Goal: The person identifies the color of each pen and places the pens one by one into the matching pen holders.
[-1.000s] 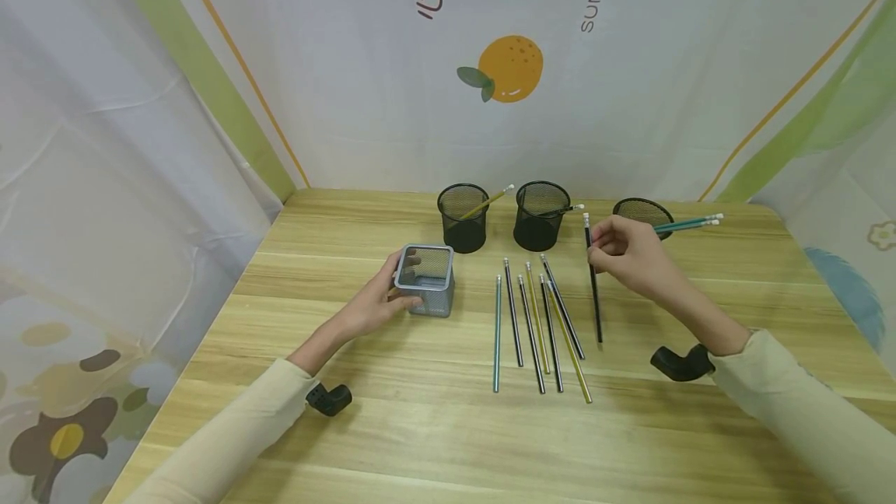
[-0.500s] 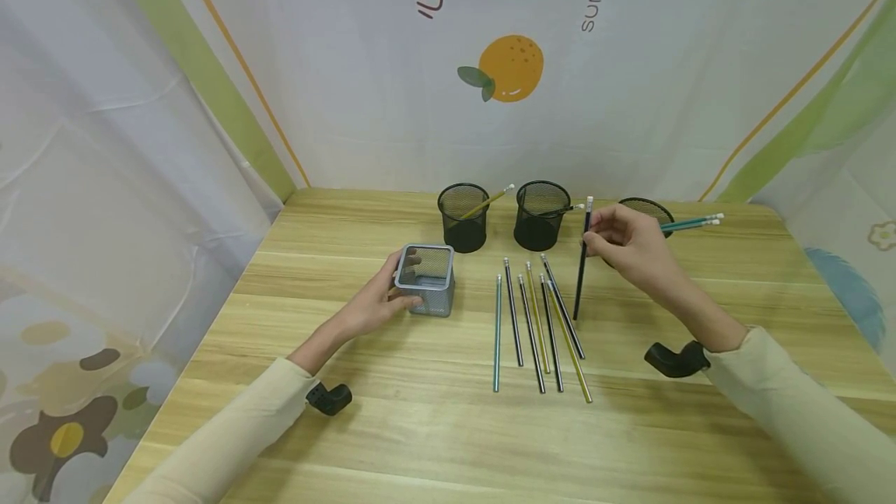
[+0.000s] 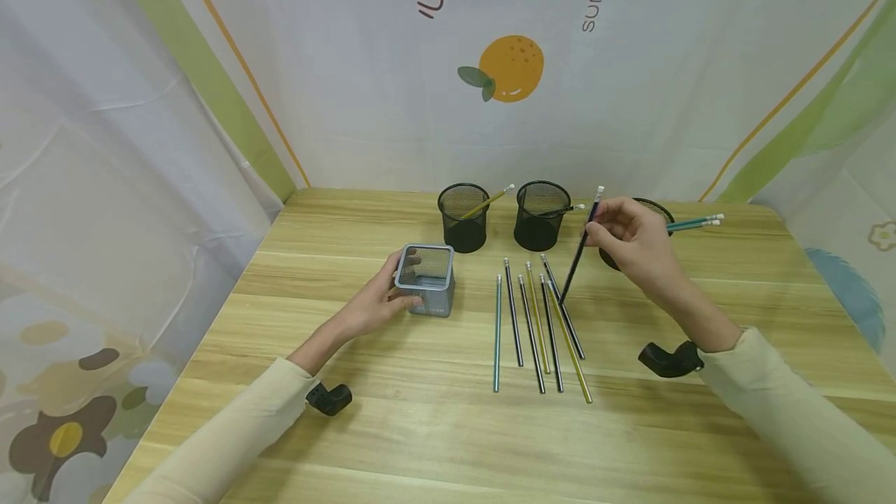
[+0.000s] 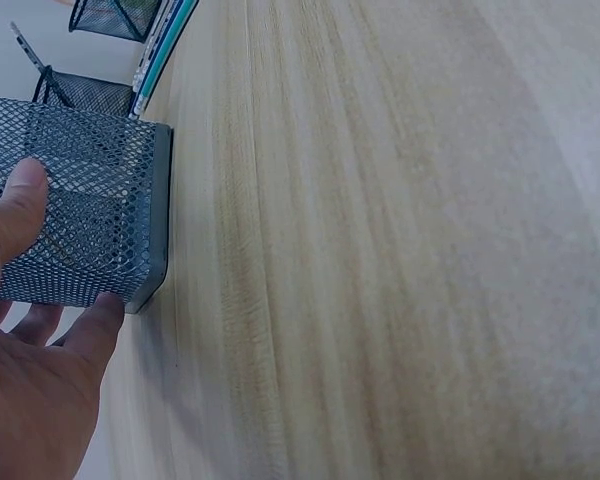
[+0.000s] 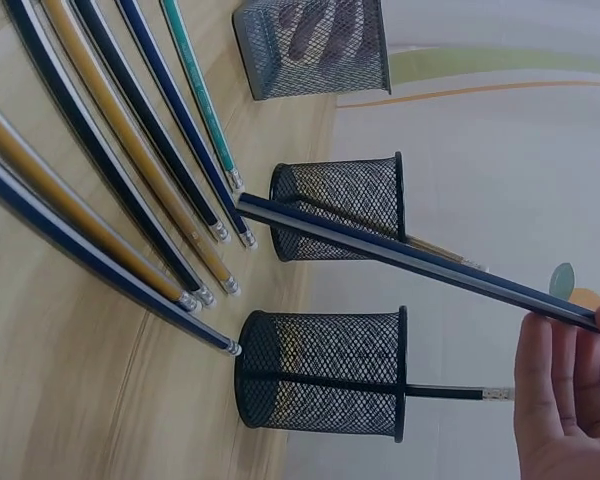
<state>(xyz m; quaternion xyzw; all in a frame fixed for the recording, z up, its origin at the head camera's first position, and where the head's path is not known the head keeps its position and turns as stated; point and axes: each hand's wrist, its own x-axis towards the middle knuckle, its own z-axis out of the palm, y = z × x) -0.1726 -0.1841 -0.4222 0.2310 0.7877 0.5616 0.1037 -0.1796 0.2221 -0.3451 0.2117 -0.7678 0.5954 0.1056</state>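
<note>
My left hand [image 3: 369, 306] grips the side of a grey square mesh pencil holder [image 3: 435, 302], thumb in front and fingers behind; in the left wrist view the holder [image 4: 80, 215] stands on the table. A dark blue pencil [image 3: 577, 259] is pinched near its white eraser end by my right hand [image 3: 635, 246]. It slants down to the left, its lower end overlapping the loose pencils in the head view. Those lie in a loose row: a teal pencil [image 3: 498, 341], several dark ones and two yellow ones. The right wrist view shows the held pencil [image 5: 410, 262] in front of two mesh cups.
Behind the row stand a round black mesh cup [image 3: 465, 236] with a yellow pencil and another cup [image 3: 537, 233] with a black pencil. A third cup [image 3: 654, 205], holding teal pencils, is partly hidden by my right hand. A printed curtain [image 3: 392, 115] hangs behind the table.
My right hand has raised the dark blue pencil and moved slightly right; the pencil's lower end has swung left toward the row. My left hand and the grey holder have stayed still.
</note>
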